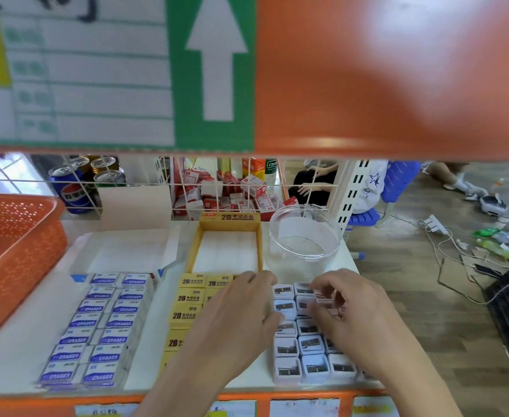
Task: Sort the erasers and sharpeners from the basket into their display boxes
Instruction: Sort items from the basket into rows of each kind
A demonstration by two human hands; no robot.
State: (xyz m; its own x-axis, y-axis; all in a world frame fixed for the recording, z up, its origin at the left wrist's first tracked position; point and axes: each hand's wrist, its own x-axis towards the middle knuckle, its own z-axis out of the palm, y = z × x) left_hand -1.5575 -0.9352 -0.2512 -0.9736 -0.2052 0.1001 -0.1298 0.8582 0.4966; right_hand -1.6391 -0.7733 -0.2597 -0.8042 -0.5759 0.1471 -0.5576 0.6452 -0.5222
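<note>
White sharpeners (310,346) lie in rows on the shelf at the right front. My right hand (348,314) hovers over them, its curled fingers pinching one sharpener (325,302). My left hand (241,314) lies flat with straight fingers, touching the left side of the sharpener rows and covering part of the yellow 2B erasers (185,316). Blue-and-white erasers (99,326) form two rows at the left. Behind them stand an empty white display box (121,251), an empty yellow display box (227,245) and a clear round tub (305,239). The orange basket (12,251) is at far left.
A wire grid (163,183) closes the back of the shelf, with drink cans (75,188) and red-white boxes (229,191) behind it. An orange shelf (367,85) hangs overhead. Cables and clutter (472,245) lie on the floor to the right, where a person sits.
</note>
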